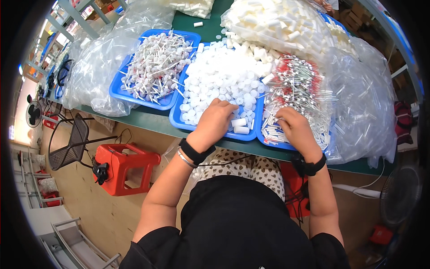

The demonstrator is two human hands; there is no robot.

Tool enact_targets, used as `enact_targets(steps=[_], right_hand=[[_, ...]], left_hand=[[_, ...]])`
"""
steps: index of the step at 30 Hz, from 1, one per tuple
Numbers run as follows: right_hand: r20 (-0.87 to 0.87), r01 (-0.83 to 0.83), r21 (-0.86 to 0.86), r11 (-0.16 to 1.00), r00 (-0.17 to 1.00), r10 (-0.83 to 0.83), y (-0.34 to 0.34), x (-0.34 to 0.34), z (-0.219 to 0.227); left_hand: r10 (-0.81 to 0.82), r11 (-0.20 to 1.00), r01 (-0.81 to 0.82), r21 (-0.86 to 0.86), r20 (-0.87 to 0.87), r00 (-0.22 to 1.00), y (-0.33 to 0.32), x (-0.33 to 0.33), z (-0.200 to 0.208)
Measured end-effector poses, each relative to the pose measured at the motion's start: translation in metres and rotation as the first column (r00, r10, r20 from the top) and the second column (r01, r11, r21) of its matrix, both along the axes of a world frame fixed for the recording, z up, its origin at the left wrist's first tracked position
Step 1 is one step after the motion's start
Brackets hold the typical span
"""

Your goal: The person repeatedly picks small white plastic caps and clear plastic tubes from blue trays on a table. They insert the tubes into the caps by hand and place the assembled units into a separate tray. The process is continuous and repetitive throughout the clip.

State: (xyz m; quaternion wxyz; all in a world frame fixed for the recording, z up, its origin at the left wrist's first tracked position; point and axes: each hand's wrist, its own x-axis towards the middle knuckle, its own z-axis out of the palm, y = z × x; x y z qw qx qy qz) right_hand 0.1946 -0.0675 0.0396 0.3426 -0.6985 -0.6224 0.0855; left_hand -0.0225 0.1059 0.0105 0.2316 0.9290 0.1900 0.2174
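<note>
My left hand (217, 120) rests over the front of the middle blue tray (177, 122), its fingers curled together among white plastic discs (210, 83). Whatever those fingers hold, if anything, is hidden. Beside it lie thick white cylinders (241, 129). Over the right-hand blue tray (278, 144) is my right hand (296, 129), thumb and fingers pinched; I cannot make out anything between them. Under and around this hand are thin white tubes (272, 132). Farther back in the same tray is a heap of metal pins with red parts (298, 80).
Left of the middle stands a blue tray (117, 91) heaped with white stems bearing round caps. Clear plastic bags (96, 67) lie on the green table (161, 122); a large bag of white cylinders (273, 27) is behind. A red stool (127, 166) and black chair (74, 145) stand left.
</note>
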Motion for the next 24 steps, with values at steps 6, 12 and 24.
enact_targets(steps=[6, 12, 24], right_hand=[[-0.291, 0.197, -0.015, 0.980, 0.937, -0.193, -0.013, -0.005, 0.011], [-0.276, 0.227, 0.015, 0.974, 0.937, -0.214, -0.023, -0.011, 0.009], [-0.384, 0.075, 0.015, 0.997, 0.921, -0.064, -0.030, -0.041, 0.032]], left_hand=[[-0.056, 0.998, 0.060, 0.032, -0.102, 0.993, 0.002, 0.011, 0.003], [-0.081, 0.997, 0.080, -0.009, -0.050, 0.995, 0.009, 0.004, 0.004], [0.135, -0.077, 0.239, -0.968, 0.227, 0.964, -0.027, 0.002, 0.025]])
